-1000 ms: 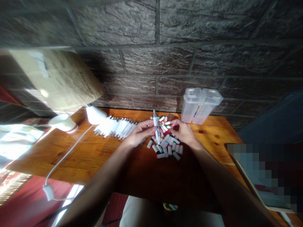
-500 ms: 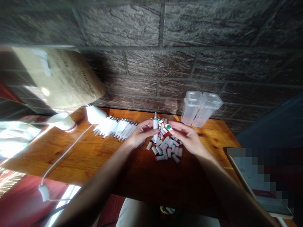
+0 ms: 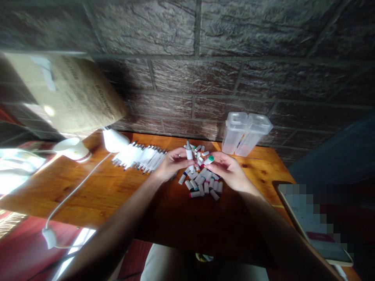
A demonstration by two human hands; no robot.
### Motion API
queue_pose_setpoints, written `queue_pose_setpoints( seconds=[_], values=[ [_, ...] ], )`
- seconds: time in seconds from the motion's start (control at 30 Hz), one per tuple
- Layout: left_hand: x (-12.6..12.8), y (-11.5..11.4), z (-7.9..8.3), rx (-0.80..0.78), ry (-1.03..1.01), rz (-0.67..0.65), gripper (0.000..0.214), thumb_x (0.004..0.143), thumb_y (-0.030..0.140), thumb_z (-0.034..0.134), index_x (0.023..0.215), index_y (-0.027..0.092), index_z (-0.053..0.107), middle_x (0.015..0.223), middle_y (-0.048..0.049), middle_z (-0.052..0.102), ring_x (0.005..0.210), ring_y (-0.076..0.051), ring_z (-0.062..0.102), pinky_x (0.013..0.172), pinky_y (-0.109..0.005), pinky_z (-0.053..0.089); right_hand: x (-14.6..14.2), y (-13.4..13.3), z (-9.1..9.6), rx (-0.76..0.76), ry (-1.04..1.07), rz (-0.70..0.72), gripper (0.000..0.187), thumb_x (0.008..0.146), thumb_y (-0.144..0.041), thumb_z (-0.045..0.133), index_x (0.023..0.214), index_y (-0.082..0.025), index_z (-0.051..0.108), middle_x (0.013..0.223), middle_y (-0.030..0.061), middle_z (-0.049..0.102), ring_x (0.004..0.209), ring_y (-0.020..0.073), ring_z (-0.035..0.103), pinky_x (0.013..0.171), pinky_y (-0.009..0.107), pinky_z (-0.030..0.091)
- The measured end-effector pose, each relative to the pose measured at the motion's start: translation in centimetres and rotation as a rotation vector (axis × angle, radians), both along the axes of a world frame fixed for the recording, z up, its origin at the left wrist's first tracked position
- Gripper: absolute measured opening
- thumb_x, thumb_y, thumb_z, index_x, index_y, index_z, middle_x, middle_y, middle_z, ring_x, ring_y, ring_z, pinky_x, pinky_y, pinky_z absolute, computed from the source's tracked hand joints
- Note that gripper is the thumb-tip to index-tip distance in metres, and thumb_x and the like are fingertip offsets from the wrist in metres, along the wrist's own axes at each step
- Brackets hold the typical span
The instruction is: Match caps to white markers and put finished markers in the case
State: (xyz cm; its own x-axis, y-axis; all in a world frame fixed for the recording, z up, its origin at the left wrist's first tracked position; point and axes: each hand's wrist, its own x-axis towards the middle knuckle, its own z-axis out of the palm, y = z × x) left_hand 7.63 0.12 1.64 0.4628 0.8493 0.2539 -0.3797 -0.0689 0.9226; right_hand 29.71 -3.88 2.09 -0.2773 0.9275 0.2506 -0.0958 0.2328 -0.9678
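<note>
Between the thumb and fingers of my left hand (image 3: 170,164) is an uncapped marker (image 3: 189,155), white-bodied with a grey upper end, held nearly upright. My right hand (image 3: 229,168) pinches a white marker cap (image 3: 209,160) with a green end, a short way to the right of the marker. Cap and marker are apart. Below and between both hands lies a loose pile of marker caps (image 3: 201,178), white with ends of various colours. Left of my left hand, a row of capless markers (image 3: 143,158) lies side by side on the wooden table (image 3: 99,195).
Two clear plastic cases (image 3: 246,134) stand by the stone wall (image 3: 172,107) at the back right. At the left are a paper cup (image 3: 73,149) and a lamp (image 3: 113,139) with its cord (image 3: 76,187). A tablet (image 3: 313,222) lies at the right edge.
The green-ended cap has turned in my right hand, its coloured end now pointing up and right. The marker in my left hand has tilted slightly left. The whole view has shifted a little.
</note>
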Motion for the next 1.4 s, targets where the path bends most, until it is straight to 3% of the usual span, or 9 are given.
queue_pose_setpoints(
  seconds=[0.23, 0.4, 0.6, 0.8, 0.97, 1.1, 1.3, 1.4],
  values=[
    [0.3, 0.2, 0.0, 0.097, 0.006, 0.103, 0.03, 0.059, 0.017, 0.092, 0.079, 0.015, 0.069, 0.083, -0.0023, 0.076, 0.08, -0.015, 0.071, 0.08, -0.029, 0.055, -0.2, 0.1, -0.7, 0.062, 0.009, -0.071, 0.026, 0.082, -0.028, 0.078, 0.104, -0.025, 0.064, 0.102, 0.0009, 0.074, 0.097, 0.0164, 0.07, 0.095, 0.033, 0.055],
    [0.3, 0.4, -0.1, 0.187, 0.041, 0.14, 0.029, 0.058, 0.015, 0.092, 0.077, 0.015, 0.07, 0.082, -0.0016, 0.074, 0.081, -0.014, 0.068, 0.084, -0.029, 0.052, -0.3, 0.2, -0.6, 0.105, -0.039, -0.089, 0.032, 0.084, -0.033, 0.076, 0.113, -0.025, 0.067, 0.111, 0.0051, 0.074, 0.103, 0.0195, 0.069, 0.096, 0.037, 0.055],
    [0.3, 0.4, -0.3, 0.194, 0.078, 0.188, 0.037, 0.048, 0.014, 0.095, 0.075, 0.015, 0.07, 0.079, -0.0011, 0.072, 0.078, -0.013, 0.064, 0.079, -0.027, 0.05, -0.5, 0.1, -0.8, 0.108, -0.074, -0.101, 0.026, 0.079, -0.035, 0.08, 0.1, -0.022, 0.07, 0.108, 0.0061, 0.074, 0.1, 0.021, 0.069, 0.094, 0.037, 0.056],
    [0.3, 0.4, -0.2, 0.187, 0.062, 0.208, 0.039, 0.046, 0.015, 0.096, 0.074, 0.014, 0.068, 0.074, 0.0002, 0.07, 0.071, -0.011, 0.062, 0.072, -0.024, 0.049, -0.5, 0.1, -0.7, 0.103, -0.109, -0.131, 0.028, 0.079, -0.038, 0.08, 0.099, -0.022, 0.07, 0.105, 0.0063, 0.074, 0.096, 0.021, 0.069, 0.089, 0.036, 0.056],
    [0.3, 0.1, 0.1, 0.059, 0.018, 0.088, 0.033, 0.055, 0.021, 0.094, 0.076, 0.013, 0.069, 0.073, -0.0017, 0.074, 0.067, -0.013, 0.067, 0.072, -0.026, 0.053, -0.6, 0.1, -0.6, 0.075, -0.067, -0.144, 0.03, 0.077, -0.039, 0.081, 0.1, -0.022, 0.07, 0.105, 0.0058, 0.074, 0.095, 0.0203, 0.069, 0.089, 0.036, 0.055],
    [-0.1, 0.0, 0.2, -0.105, -0.089, -0.006, 0.029, 0.072, 0.03, 0.086, 0.092, 0.013, 0.074, 0.084, -0.0059, 0.076, 0.072, -0.015, 0.072, 0.074, -0.027, 0.058, -0.6, 0.1, -0.4, 0.01, -0.002, -0.121, 0.031, 0.075, -0.038, 0.083, 0.097, -0.023, 0.067, 0.094, 0.0024, 0.073, 0.087, 0.0177, 0.068, 0.086, 0.034, 0.055],
    [-0.5, 0.2, 0.8, -0.31, -0.232, -0.037, 0.025, 0.082, 0.021, 0.076, 0.106, 0.013, 0.073, 0.097, -0.0089, 0.076, 0.082, -0.015, 0.074, 0.079, -0.024, 0.06, -0.6, 0.0, 0.4, -0.07, -0.001, -0.162, 0.038, 0.075, -0.043, 0.081, 0.103, -0.023, 0.064, 0.078, -0.002, 0.066, 0.06, 0.011, 0.055, 0.057, 0.026, 0.048],
    [-0.4, 0.2, 1.1, -0.377, -0.272, -0.001, 0.02, 0.086, 0.014, 0.069, 0.106, 0.012, 0.071, 0.096, -0.0083, 0.076, 0.081, -0.014, 0.075, 0.079, -0.023, 0.061, -0.7, -0.1, 0.5, -0.09, 0.008, -0.155, 0.035, 0.076, -0.048, 0.079, 0.093, -0.021, 0.064, 0.07, -0.0034, 0.061, 0.054, 0.009, 0.048, 0.052, 0.025, 0.043]
  ],
)
